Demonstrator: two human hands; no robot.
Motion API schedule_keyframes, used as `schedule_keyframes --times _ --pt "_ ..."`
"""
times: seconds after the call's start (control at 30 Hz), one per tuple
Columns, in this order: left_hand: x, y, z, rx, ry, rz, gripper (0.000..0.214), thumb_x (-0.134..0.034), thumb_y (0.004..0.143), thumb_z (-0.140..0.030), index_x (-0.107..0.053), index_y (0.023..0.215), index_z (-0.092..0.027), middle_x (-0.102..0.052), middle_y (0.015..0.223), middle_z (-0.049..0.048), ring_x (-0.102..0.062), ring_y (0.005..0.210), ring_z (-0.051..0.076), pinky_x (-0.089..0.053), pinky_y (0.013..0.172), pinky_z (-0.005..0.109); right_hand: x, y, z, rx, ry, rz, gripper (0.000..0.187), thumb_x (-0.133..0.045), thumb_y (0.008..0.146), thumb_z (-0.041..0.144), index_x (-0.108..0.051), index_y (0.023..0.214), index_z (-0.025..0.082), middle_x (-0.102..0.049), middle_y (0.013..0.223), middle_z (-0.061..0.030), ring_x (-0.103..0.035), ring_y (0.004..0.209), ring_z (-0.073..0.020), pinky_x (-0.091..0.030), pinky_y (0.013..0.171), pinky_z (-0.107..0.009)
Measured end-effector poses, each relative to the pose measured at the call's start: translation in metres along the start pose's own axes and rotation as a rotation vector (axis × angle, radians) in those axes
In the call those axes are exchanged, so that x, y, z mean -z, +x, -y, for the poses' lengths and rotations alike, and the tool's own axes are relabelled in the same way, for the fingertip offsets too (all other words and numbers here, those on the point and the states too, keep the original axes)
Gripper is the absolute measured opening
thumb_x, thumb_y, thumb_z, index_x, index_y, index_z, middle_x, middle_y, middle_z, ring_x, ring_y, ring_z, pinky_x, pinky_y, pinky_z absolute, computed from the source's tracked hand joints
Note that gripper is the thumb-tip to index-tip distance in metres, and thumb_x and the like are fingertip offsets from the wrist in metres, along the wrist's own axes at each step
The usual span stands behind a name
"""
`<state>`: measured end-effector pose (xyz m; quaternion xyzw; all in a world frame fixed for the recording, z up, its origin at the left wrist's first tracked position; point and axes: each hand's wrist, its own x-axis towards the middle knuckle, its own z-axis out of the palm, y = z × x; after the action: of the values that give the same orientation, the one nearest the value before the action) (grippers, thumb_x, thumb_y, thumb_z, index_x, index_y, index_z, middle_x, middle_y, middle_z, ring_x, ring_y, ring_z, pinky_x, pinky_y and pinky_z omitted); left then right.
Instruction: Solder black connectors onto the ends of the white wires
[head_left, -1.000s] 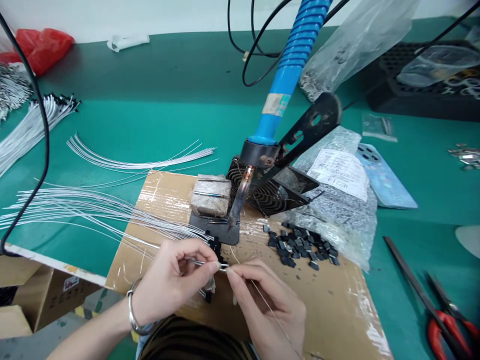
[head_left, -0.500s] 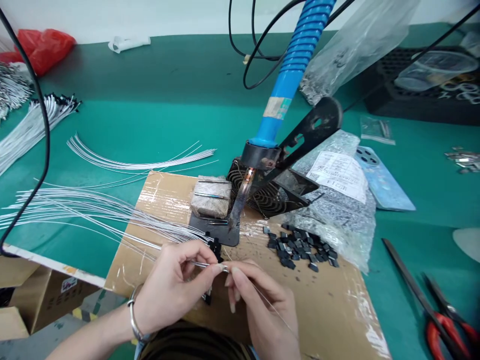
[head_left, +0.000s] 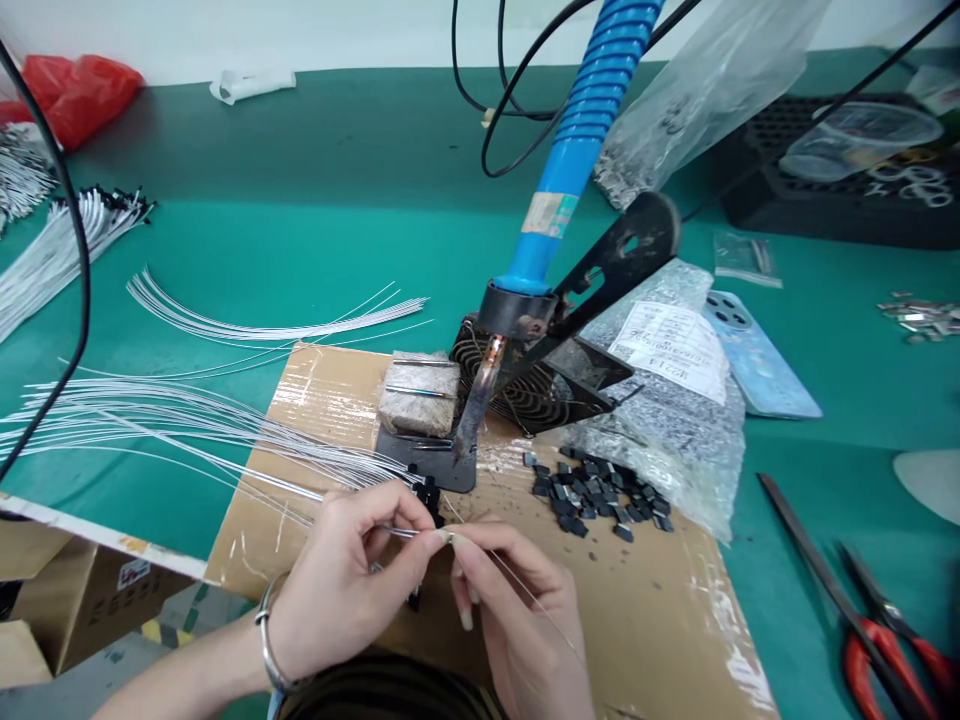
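My left hand and my right hand meet fingertip to fingertip over a taped cardboard sheet. The left hand pinches the end of a thin white wire from a fanned bundle. My right hand pinches a fine silvery strand that trails back toward me, its tip against the wire's end. Just beyond stands a blue-handled soldering iron in a black stand, tip down by a sponge block. Small black parts lie in a heap to the right.
A bag of parts with a white label lies beside a black fan grille. Red-handled scissors and a metal file sit at the right. More white wires lie on the green table. A red bag is far left.
Both hands have stayed pinched together and drifted slightly toward me; the view shifted a little. Nothing was taken up or let go.
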<state>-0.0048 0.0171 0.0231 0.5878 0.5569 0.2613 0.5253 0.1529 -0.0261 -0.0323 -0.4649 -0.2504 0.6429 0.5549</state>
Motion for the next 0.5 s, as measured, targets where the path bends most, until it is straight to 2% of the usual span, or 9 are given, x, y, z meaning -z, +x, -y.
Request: schedule_keyframes --times 0.5 --pt "0.001 0.000 -0.003 0.004 0.023 0.026 0.024 -0.062 0.093 -0.031 -0.066 0.074 -0.017 -0.045 0.058 -0.0060 -0.027 0.050 0.010 -0.020 0.045 0.025 -0.002 0.003 0.017 -0.199 0.115 0.024 0.028 -0.094 0.078 0.045 -0.084 0.072 0.020 -0.058 0.057 0.0026 -0.046 0.049 -0.0061 -0.035 0.047 -0.018"
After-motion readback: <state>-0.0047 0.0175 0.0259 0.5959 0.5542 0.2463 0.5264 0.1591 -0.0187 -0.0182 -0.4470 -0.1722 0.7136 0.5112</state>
